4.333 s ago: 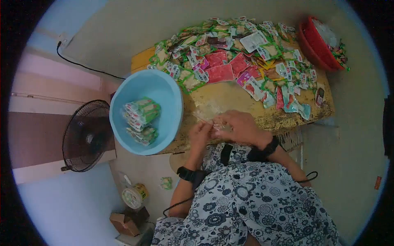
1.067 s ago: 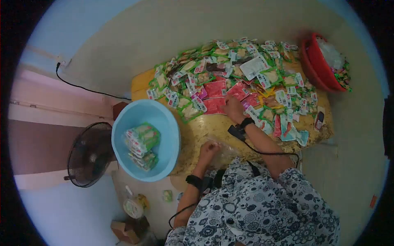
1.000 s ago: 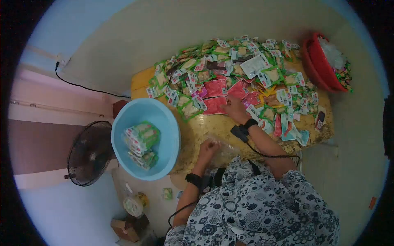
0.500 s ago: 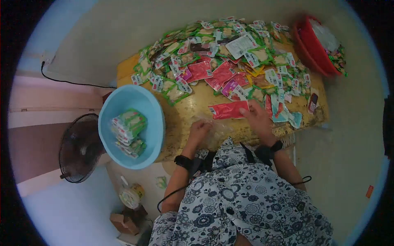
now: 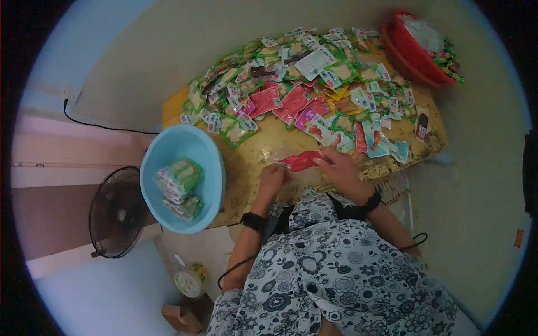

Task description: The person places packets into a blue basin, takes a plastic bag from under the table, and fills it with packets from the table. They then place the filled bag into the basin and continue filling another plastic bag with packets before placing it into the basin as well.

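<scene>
A red snack packet [image 5: 302, 161] lies across the space between my hands, above the near edge of the yellow table. My right hand [image 5: 341, 172] pinches its right end. Fingers curled, my left hand [image 5: 273, 178] is closed on a clear plastic bag [image 5: 278, 153] at the packet's left end. The bag's film is thin and hard to trace around the packet. Beyond my hands, a heap of snack packets [image 5: 291, 61] covers the back of the table, mostly green and clear, with several red packets [image 5: 294, 102] toward its front.
On the left, a light blue basin [image 5: 217, 193] holds bundled green packets [image 5: 182, 173]. Red basins [image 5: 392, 50] stand at the back right with wrapped items. A phone-like dark object [image 5: 422, 124] lies at the table's right end. A black fan [image 5: 116, 213] stands beyond the blue basin.
My right hand has brought the red packet down and left, so its left end now meets my left hand and the clear bag. The whole view has shifted slightly.
</scene>
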Motion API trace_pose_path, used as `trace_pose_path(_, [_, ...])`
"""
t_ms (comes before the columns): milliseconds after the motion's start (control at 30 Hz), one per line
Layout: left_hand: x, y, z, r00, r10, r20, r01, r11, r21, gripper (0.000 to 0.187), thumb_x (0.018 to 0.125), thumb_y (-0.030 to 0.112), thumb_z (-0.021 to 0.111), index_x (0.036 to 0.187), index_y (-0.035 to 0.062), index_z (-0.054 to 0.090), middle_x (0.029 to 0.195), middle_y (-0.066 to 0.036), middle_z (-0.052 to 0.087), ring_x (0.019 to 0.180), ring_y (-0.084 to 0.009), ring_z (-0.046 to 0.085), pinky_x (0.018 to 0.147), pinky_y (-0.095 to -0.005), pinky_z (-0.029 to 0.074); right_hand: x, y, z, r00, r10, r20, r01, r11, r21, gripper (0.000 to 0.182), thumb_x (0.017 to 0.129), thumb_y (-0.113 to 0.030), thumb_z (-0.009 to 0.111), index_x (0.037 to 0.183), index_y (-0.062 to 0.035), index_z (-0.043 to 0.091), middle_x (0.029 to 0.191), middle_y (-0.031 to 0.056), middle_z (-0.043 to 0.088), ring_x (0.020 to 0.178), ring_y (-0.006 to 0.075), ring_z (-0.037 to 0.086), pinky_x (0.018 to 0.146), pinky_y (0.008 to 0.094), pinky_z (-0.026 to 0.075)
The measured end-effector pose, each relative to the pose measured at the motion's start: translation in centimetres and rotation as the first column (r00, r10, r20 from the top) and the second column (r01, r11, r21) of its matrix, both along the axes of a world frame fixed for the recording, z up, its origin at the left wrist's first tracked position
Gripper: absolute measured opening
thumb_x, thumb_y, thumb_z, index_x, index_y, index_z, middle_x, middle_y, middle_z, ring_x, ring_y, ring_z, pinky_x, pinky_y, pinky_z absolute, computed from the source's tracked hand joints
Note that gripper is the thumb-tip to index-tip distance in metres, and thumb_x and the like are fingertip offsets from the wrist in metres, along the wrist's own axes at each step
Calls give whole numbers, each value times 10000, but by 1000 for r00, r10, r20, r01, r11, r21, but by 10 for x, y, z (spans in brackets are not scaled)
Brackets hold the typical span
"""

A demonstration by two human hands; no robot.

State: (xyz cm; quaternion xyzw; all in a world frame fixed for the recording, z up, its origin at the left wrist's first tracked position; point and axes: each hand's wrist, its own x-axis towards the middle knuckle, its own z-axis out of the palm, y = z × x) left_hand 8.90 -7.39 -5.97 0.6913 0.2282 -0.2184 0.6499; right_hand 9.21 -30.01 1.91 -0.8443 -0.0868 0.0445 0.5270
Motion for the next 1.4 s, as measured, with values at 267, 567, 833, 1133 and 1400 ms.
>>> trace_pose_path(267, [-9, -8, 21, 1000, -12, 14, 14, 982, -186, 241, 944, 213, 566, 830, 5, 611, 769, -66, 631, 701, -153, 647, 615, -276, 541, -4, -4, -19, 990, 2, 140, 12, 995, -98, 172, 917, -169, 592, 1008, -23, 602, 884, 188, 617, 834, 361, 621, 713, 436, 484])
trace_pose_path(567, [-4, -24, 38, 885, -242, 398, 246, 968, 41, 238, 963, 235, 551, 959, 14, 640, 820, -50, 655, 715, -112, 609, 647, -275, 499, 1, 33, -82, 997, 11, -74, 8, 970, 242, 167, 895, -176, 630, 949, -18, 618, 776, 139, 605, 675, 329, 562, 665, 370, 480])
trace_pose_path(833, [-21, -15, 41, 837, -372, 402, 399, 917, 17, 275, 962, 268, 564, 878, 13, 625, 800, -37, 613, 716, -115, 562, 645, -287, 478, 1, 39, -90, 990, -18, 143, 30, 996, -81, 114, 801, -141, 661, 830, -34, 634, 776, 117, 619, 697, 308, 564, 695, 359, 475])
trace_pose_path(1133, [-23, -15, -3, 866, -313, 391, 390, 911, -135, 266, 945, 299, 588, 941, 37, 637, 779, -32, 629, 690, -120, 580, 628, -292, 487, 4, 55, -146, 948, 46, -314, 66, 939, 337, 171, 901, -175, 560, 811, -44, 623, 788, 3, 635, 720, 111, 571, 655, 328, 478])
trace_pose_path(1400, [-24, -9, -29, 867, -269, 419, 262, 962, 75, 310, 916, 279, 619, 1063, 6, 633, 876, -103, 682, 786, -179, 644, 724, -324, 524, 17, 40, -218, 919, 226, -324, -180, 970, 164, 182, 898, -172, 582, 957, -29, 678, 854, 50, 693, 700, 167, 619, 651, 335, 511])
